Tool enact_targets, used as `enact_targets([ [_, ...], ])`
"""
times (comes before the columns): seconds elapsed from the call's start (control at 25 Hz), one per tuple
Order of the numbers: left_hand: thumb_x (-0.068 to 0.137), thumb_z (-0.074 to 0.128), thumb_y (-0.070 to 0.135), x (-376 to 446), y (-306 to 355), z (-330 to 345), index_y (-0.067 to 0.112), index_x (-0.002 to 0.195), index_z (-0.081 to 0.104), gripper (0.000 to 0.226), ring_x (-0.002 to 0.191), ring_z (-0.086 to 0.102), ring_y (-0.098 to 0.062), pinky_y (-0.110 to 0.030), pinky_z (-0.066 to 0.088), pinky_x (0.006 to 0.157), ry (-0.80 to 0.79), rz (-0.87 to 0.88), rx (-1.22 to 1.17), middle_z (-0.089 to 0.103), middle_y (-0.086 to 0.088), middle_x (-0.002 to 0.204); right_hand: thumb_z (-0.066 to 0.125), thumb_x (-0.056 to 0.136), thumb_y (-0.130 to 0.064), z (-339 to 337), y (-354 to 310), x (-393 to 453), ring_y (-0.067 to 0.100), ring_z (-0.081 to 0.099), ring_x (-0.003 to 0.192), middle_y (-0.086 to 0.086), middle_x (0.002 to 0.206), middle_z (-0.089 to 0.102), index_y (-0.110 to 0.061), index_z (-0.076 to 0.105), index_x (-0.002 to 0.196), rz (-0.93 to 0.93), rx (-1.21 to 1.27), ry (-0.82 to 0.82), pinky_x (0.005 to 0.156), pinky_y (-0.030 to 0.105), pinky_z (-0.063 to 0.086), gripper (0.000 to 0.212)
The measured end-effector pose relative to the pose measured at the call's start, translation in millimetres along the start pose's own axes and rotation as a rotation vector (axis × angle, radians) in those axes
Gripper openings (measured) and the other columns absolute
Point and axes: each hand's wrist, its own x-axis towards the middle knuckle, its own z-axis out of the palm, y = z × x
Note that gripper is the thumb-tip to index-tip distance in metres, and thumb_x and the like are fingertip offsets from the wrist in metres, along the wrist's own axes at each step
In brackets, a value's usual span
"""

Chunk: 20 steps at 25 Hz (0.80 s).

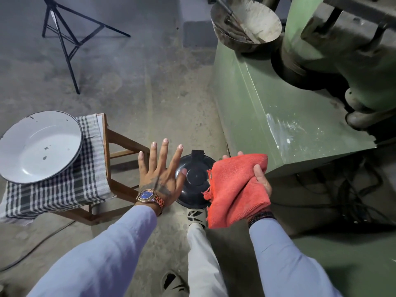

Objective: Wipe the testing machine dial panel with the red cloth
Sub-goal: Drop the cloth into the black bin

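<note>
A folded red cloth (235, 189) hangs from my right hand (260, 179), which grips it from the right side, fingertips showing over its top edge. My left hand (159, 170) is held flat with fingers spread, palm down, holding nothing, just left of the cloth. Both hands hover over the floor beside the green testing machine (278, 108), whose body fills the right side. No dial panel shows in this view. A round black object (196, 179) sits below and between my hands.
A white enamel basin (40, 146) rests on a checked cloth (64, 189) draped over a wooden stool (120, 144) at the left. A black tripod (64, 39) stands at the back left. A metal bowl (246, 22) with tools sits on the machine. Cables (353, 200) lie on the floor at the right.
</note>
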Motion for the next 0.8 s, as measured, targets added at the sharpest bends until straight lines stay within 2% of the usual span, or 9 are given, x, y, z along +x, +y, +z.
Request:
enact_targets([
  [0.16, 0.103, 0.025, 0.062, 4.8, -3.6, -0.8, 0.042, 0.172, 0.006, 0.074, 0.168, -0.004, -0.038, -0.067, -0.003, 0.132, -0.004, -0.002, -0.015, -0.002, -0.004, 0.183, 0.029, 0.106, -0.063, -9.6, 10.3, 4.3, 0.035, 0.050, 0.148, 0.019, 0.167, 0.041, -0.025, 0.032, 0.167, -0.026, 0.021, 0.000, 0.113, 0.059, 0.042, 0.072],
  [0.32, 0.103, 0.024, 0.062, 9.7, -14.1, 2.5, 0.042, 0.172, 0.006, 0.074, 0.168, -0.005, -0.038, -0.068, -0.002, 0.132, -0.008, -0.005, -0.017, -0.003, -0.004, 0.183, 0.033, 0.103, -0.068, -21.2, 23.4, 6.1, 0.039, 0.041, 0.153, 0.020, 0.166, 0.042, -0.023, 0.029, 0.168, -0.037, 0.044, -0.005, 0.123, 0.064, 0.030, 0.079],
  [0.4, 0.103, 0.026, 0.062, 11.2, -17.9, 4.2, 0.042, 0.172, 0.008, 0.073, 0.168, -0.003, -0.038, -0.069, -0.001, 0.132, 0.003, -0.010, -0.013, -0.002, -0.004, 0.183, 0.032, 0.103, -0.069, -26.1, 28.9, 7.3, 0.039, 0.043, 0.151, 0.020, 0.166, 0.042, -0.021, 0.029, 0.168, -0.062, 0.047, 0.022, 0.123, 0.064, 0.031, 0.080],
  [0.48, 0.104, 0.028, 0.060, 12.0, -21.4, 6.5, 0.041, 0.172, 0.011, 0.073, 0.168, 0.000, -0.038, -0.069, 0.001, 0.131, 0.015, -0.012, -0.015, 0.002, -0.005, 0.183, 0.031, 0.104, -0.069, -25.6, 33.4, 6.2, 0.038, 0.054, 0.143, 0.018, 0.158, 0.054, -0.019, 0.048, 0.159, -0.094, 0.061, 0.070, 0.115, 0.062, 0.041, 0.077],
  [0.56, 0.103, 0.028, 0.060, 13.0, -25.1, 9.0, 0.042, 0.172, 0.010, 0.073, 0.168, 0.000, -0.038, -0.069, 0.001, 0.131, 0.013, -0.013, -0.013, 0.002, -0.004, 0.183, 0.032, 0.103, -0.069, -27.1, 39.0, 4.7, 0.036, 0.068, 0.128, 0.014, 0.139, 0.071, -0.020, 0.074, 0.135, -0.129, 0.062, 0.068, 0.103, 0.059, 0.055, 0.072],
  [0.6, 0.103, 0.027, 0.060, 13.4, -26.7, 10.3, 0.042, 0.172, 0.009, 0.073, 0.168, -0.001, -0.038, -0.069, 0.001, 0.131, 0.012, -0.015, -0.013, 0.001, -0.004, 0.183, 0.034, 0.102, -0.070, -28.5, 43.1, 4.3, 0.035, 0.072, 0.121, 0.013, 0.133, 0.075, -0.020, 0.079, 0.126, -0.141, 0.049, 0.089, 0.098, 0.058, 0.057, 0.072],
  [0.64, 0.103, 0.026, 0.060, 14.1, -28.1, 11.8, 0.042, 0.172, 0.009, 0.073, 0.168, -0.001, -0.037, -0.069, 0.001, 0.131, 0.014, -0.014, -0.013, 0.001, -0.004, 0.183, 0.038, 0.100, -0.071, -28.9, 48.0, 4.2, 0.036, 0.075, 0.116, 0.014, 0.130, 0.076, -0.019, 0.080, 0.124, -0.139, 0.036, 0.134, 0.096, 0.058, 0.058, 0.072],
  [0.72, 0.103, 0.026, 0.060, 17.3, -30.7, 14.7, 0.042, 0.172, 0.008, 0.073, 0.168, -0.001, -0.038, -0.070, 0.001, 0.131, 0.020, -0.009, -0.010, 0.000, -0.004, 0.183, 0.045, 0.095, -0.074, -26.1, 58.5, 7.5, 0.040, 0.077, 0.110, 0.021, 0.133, 0.073, -0.013, 0.073, 0.134, -0.109, -0.001, 0.274, 0.093, 0.057, 0.056, 0.077],
  [0.8, 0.103, 0.027, 0.059, 21.0, -34.1, 17.7, 0.041, 0.172, 0.009, 0.073, 0.168, 0.000, -0.038, -0.070, 0.001, 0.131, 0.028, 0.004, -0.018, 0.002, -0.005, 0.183, 0.043, 0.095, -0.078, -18.0, 66.3, 21.2, 0.042, 0.073, 0.117, 0.028, 0.145, 0.063, -0.009, 0.063, 0.140, -0.083, -0.024, 0.448, 0.100, 0.057, 0.051, 0.085],
])
